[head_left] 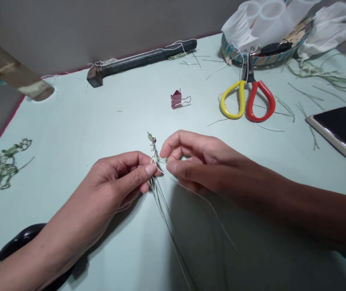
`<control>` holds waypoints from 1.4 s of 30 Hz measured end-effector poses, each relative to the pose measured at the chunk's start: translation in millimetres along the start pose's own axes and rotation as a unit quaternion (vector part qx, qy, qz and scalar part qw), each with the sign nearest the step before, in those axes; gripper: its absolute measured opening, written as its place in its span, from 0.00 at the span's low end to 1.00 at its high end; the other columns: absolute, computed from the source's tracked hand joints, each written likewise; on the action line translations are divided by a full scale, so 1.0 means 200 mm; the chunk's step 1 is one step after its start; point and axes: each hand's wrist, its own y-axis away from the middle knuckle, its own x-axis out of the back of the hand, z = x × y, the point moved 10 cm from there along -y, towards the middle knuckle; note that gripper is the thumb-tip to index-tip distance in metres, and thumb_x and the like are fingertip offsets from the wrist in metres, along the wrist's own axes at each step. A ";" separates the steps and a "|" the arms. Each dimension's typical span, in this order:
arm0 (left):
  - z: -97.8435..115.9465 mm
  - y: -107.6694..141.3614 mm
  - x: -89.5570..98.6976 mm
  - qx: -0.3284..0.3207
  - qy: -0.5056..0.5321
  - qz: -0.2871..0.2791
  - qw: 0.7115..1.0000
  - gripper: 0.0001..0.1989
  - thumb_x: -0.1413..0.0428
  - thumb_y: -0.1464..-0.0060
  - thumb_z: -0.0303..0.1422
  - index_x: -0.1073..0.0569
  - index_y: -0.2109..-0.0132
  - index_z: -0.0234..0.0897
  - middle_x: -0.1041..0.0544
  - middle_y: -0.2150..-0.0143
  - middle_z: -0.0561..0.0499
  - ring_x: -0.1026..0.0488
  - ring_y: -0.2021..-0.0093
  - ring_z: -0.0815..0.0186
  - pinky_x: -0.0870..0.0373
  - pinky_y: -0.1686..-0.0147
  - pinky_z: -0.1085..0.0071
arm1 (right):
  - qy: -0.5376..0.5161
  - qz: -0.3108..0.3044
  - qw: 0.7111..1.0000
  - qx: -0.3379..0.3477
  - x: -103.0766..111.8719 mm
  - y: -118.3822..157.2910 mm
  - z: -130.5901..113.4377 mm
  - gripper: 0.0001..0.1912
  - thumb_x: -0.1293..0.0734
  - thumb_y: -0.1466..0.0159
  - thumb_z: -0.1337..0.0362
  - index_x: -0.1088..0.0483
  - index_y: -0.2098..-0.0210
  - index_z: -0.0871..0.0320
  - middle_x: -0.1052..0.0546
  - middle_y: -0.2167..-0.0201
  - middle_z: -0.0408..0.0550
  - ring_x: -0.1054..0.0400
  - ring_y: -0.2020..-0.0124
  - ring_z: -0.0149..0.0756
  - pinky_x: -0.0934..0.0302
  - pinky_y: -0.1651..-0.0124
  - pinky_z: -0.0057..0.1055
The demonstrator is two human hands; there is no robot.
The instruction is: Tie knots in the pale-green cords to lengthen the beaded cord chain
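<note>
Between thumb and fingers, my left hand (pixel 124 178) pinches a small knotted cord piece (pixel 152 143), green and white with a red spot near its upper end. Several loose thin green cords (pixel 168 220) trail from below that grip toward the table's front. Just to the right, my right hand (pixel 197 159) is closed with thumb and fingertips on one thin cord strand, which runs across from the knotted piece. That strand's tail (pixel 218 220) hangs out below the right hand. Part of the knotted piece is hidden under my left thumb.
Scissors (pixel 247 99) with yellow and red handles lie beyond my right hand, near a binder clip (pixel 176 100). A basket (pixel 233 52), dark hammer-like bar (pixel 142 60) and wooden post (pixel 36 87) stand at the back. A phone (pixel 342 133) lies right, knotted green cords (pixel 1 173) left.
</note>
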 end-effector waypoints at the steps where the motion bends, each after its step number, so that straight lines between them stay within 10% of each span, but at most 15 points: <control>1: 0.00 0.00 0.01 0.002 0.001 0.004 1.000 0.18 0.30 0.42 0.52 0.20 0.65 0.43 0.35 0.69 0.54 0.47 0.70 0.68 0.54 0.76 0.72 | 0.008 0.010 1.000 -0.005 0.01 0.00 0.01 0.02 0.32 0.26 0.64 0.29 0.54 0.52 0.32 0.70 0.35 0.43 0.77 0.24 0.44 0.74 0.26; 42: 0.02 0.02 0.02 -0.029 -0.032 -0.007 0.999 0.21 0.31 0.41 0.54 0.21 0.71 0.44 0.34 0.71 0.53 0.42 0.70 0.66 0.53 0.75 0.70 | 0.172 0.057 0.982 0.056 0.00 -0.01 -0.03 0.12 0.32 0.32 0.69 0.33 0.72 0.55 0.40 0.78 0.32 0.48 0.77 0.23 0.50 0.69 0.30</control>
